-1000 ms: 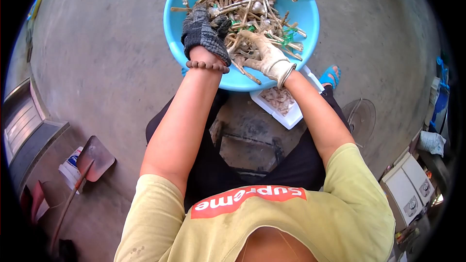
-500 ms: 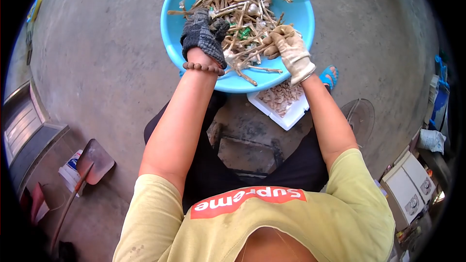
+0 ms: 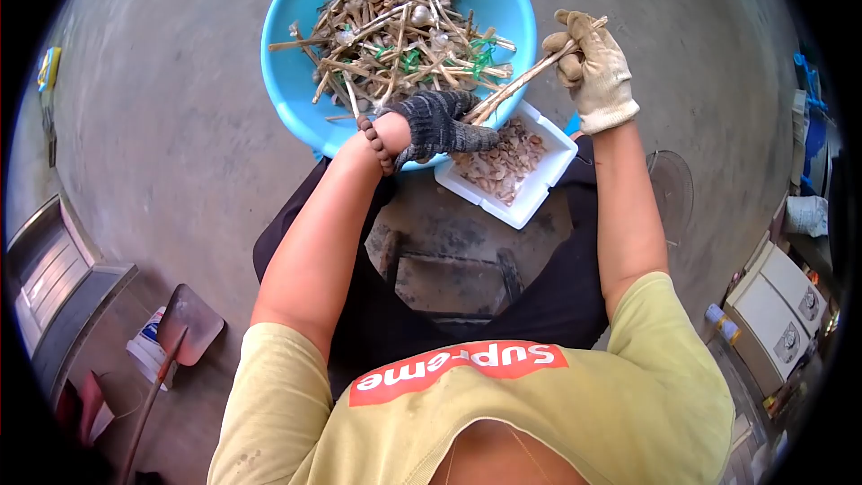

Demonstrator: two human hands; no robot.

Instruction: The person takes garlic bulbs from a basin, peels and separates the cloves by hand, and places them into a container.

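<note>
Blue basin heaped with stalked garlic: plenty left, I'd say, though the white box holds many loose cloves. Left hand and right hand, apart, clamp dry stalks at the rim.

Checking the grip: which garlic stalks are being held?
The stalks between the pale-gloved right hand and dark-gloved left hand; others lie in the blue basin.

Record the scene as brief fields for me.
right hand: off-white glove, gripping dry garlic stalks near their upper end
left hand: dark grey glove, at the stalks' lower end; grip unclear
blue basin: heaped dried garlic, green strips
white foam box: loose cloves
far left: shovel against bucket
</note>
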